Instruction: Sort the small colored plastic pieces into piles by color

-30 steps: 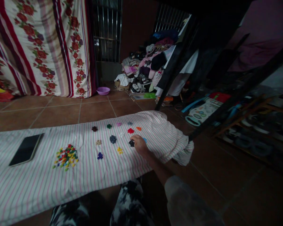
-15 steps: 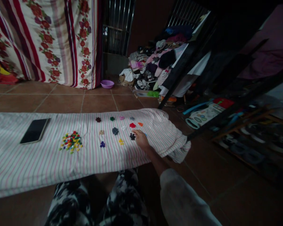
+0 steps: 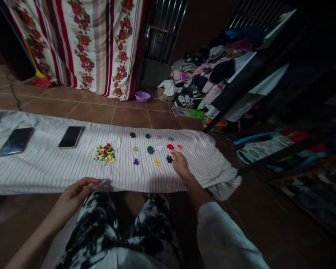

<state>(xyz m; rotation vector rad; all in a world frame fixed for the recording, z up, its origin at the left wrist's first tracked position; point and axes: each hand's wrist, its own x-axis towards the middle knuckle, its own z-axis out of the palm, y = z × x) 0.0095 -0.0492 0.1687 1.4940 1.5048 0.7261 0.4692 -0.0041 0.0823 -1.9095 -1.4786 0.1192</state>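
Note:
My right hand [image 3: 180,163] is over the striped cloth beside a small cluster of black pieces [image 3: 169,159]. Its thumb and fingertips are pinched together; anything between them is too small to make out. Red pieces [image 3: 170,147] and orange pieces [image 3: 179,147] lie just beyond it. My left hand [image 3: 80,188] is at the cloth's near edge, fingers closed by a crumpled greyish bit [image 3: 104,185] that could be cloth or plastic. Further in sits a mixed pile of colourful small pieces [image 3: 105,153]. Other single-colour clusters include dark grey [image 3: 150,150], yellow [image 3: 156,162] and purple-blue [image 3: 136,161].
Two phones [image 3: 16,141] [image 3: 71,136] lie on the left of the striped cloth [image 3: 53,164]. Beyond it, a purple basin [image 3: 142,96] stands on the tiled floor near a heap of clothes [image 3: 201,76]. A dark diagonal post [image 3: 226,108] rises at the right.
My view has turned left, bringing my left hand and a second phone into sight. My right hand stays beside the black pieces, its fingertips slightly farther from them.

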